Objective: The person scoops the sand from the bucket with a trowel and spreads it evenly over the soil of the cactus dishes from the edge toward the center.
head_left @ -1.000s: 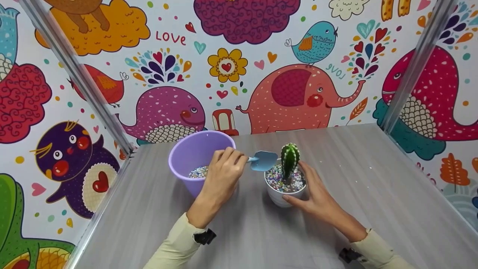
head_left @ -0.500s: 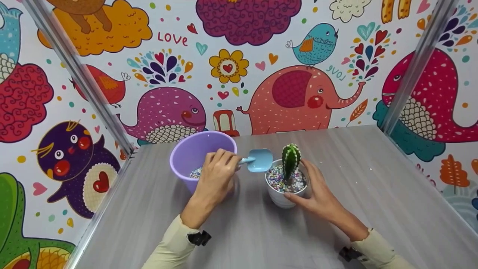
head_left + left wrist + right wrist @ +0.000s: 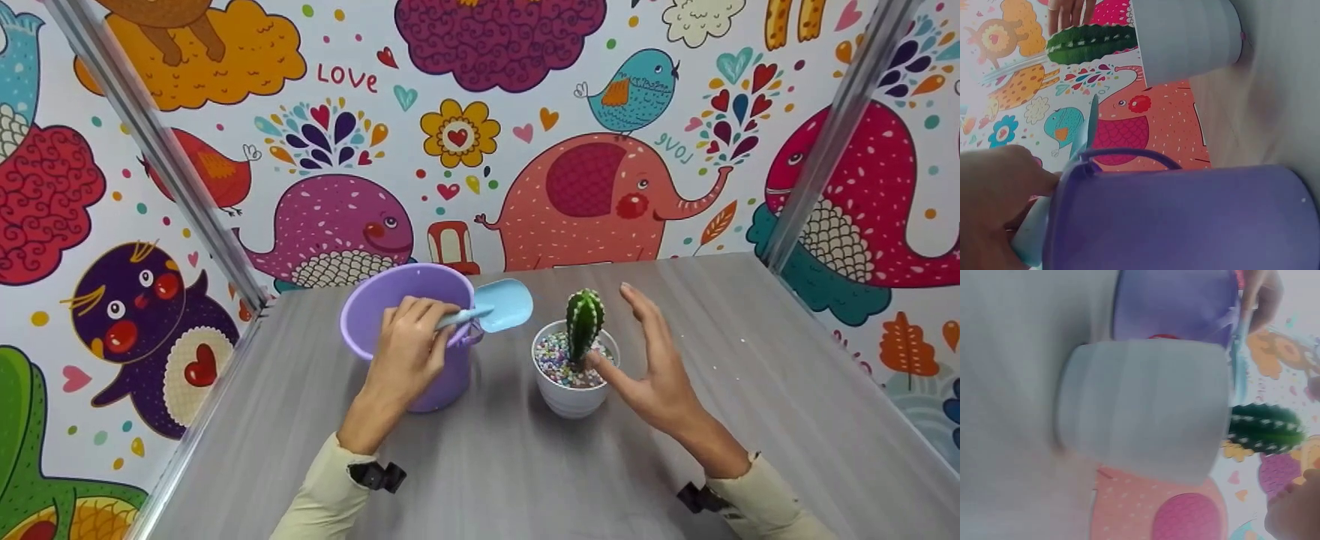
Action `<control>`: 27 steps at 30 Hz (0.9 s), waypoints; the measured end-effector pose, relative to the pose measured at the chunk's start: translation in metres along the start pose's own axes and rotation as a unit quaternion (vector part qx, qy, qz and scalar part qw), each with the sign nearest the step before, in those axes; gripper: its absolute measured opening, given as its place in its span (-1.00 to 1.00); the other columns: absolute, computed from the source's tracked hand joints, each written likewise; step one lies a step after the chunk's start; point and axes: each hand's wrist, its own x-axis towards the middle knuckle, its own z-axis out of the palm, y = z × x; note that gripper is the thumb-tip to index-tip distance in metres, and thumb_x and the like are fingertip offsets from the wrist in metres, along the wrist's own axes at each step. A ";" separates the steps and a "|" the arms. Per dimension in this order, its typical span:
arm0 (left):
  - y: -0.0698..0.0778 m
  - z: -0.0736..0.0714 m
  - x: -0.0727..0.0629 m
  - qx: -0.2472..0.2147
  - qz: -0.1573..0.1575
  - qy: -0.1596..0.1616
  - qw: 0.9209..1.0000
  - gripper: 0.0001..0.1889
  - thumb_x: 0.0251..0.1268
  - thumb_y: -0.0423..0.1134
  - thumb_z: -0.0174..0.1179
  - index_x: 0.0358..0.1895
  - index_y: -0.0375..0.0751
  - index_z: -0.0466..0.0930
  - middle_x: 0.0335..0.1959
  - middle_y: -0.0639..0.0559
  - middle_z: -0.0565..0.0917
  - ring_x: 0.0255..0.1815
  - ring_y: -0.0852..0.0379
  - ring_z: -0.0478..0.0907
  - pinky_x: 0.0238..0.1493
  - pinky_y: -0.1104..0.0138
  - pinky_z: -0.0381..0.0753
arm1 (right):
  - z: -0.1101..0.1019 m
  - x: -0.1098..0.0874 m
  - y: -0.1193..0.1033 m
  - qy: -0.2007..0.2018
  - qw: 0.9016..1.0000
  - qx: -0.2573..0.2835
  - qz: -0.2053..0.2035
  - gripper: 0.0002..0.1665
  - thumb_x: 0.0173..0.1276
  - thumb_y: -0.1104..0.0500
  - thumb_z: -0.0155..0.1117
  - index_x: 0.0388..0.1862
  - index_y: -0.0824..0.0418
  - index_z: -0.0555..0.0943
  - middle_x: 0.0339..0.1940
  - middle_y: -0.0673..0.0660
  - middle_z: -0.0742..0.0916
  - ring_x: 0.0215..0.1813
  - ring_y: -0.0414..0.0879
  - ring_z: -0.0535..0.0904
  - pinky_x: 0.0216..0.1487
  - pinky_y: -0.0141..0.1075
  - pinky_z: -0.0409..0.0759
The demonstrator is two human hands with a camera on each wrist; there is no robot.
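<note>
My left hand [image 3: 405,345] grips the handle of a light blue toy shovel [image 3: 505,306] at the right rim of a purple bucket [image 3: 442,382]. The shovel's blade juts out past that rim, towards the right. A green cactus [image 3: 583,322] stands upright in a white pot [image 3: 573,401], among small multicoloured pebbles [image 3: 553,361]. To the pot's right, my right hand [image 3: 660,379] is spread, with fingers extended and nothing in it. Its thumb overlaps the pot's rim in the head view. In the left wrist view the bucket's wall hides part of the shovel.
The bucket and pot stand side by side on a grey wood-grain table [image 3: 750,420]. A purple bucket handle [image 3: 469,335] hangs at the bucket's right side. Behind rises a wall [image 3: 532,180] with cartoon animals, framed by metal posts [image 3: 832,142]. Tiny white specks lie on the table at right.
My left hand has drawn the shovel left, away from the pot to the bucket's rim, tilting its blade upward. My right hand has let go of the pot and spread its fingers.
</note>
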 end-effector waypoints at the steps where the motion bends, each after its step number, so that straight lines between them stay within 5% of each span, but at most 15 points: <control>1: -0.003 -0.001 0.000 -0.007 -0.009 -0.001 1.000 -0.79 0.42 -0.32 0.44 0.06 -0.13 0.80 -0.04 -0.01 0.83 0.01 -0.04 0.63 0.04 0.08 0.48 | 0.000 0.001 -0.004 0.007 1.000 0.000 -0.014 0.19 0.26 0.19 0.67 0.77 0.01 0.21 0.74 0.07 0.36 0.72 -0.04 0.28 0.68 -0.47 0.14; 12: -0.027 -0.020 -0.003 -0.043 -0.078 -0.002 0.996 -0.76 0.39 -0.35 0.45 0.08 -0.18 0.81 -0.02 -0.09 0.83 0.01 -0.10 0.65 0.08 0.06 0.44 | 0.032 0.003 -0.043 0.013 0.985 -0.023 -0.171 -0.01 0.26 0.23 0.60 0.64 0.25 0.38 0.64 0.27 0.46 0.66 0.15 0.35 0.67 -0.33 0.32; 19: -0.041 -0.029 -0.009 -0.051 -0.114 -0.012 0.992 -0.78 0.42 -0.36 0.42 0.07 -0.21 0.81 -0.01 -0.13 0.82 0.06 -0.14 0.65 0.21 -0.04 0.44 | 0.070 0.001 -0.052 -0.031 0.985 -0.002 -0.169 -0.10 0.36 0.20 0.54 0.64 0.15 0.40 0.66 0.18 0.45 0.64 0.10 0.43 0.68 -0.33 0.29; 27: -0.050 -0.034 -0.013 -0.042 -0.134 -0.012 0.990 -0.79 0.41 -0.37 0.42 0.05 -0.22 0.81 -0.01 -0.15 0.83 0.12 -0.17 0.67 0.12 0.01 0.42 | 0.110 0.006 -0.054 -0.082 0.990 0.046 -0.109 -0.15 0.47 0.12 0.48 0.67 0.05 0.36 0.69 0.06 0.42 0.66 0.03 0.43 0.59 0.01 0.50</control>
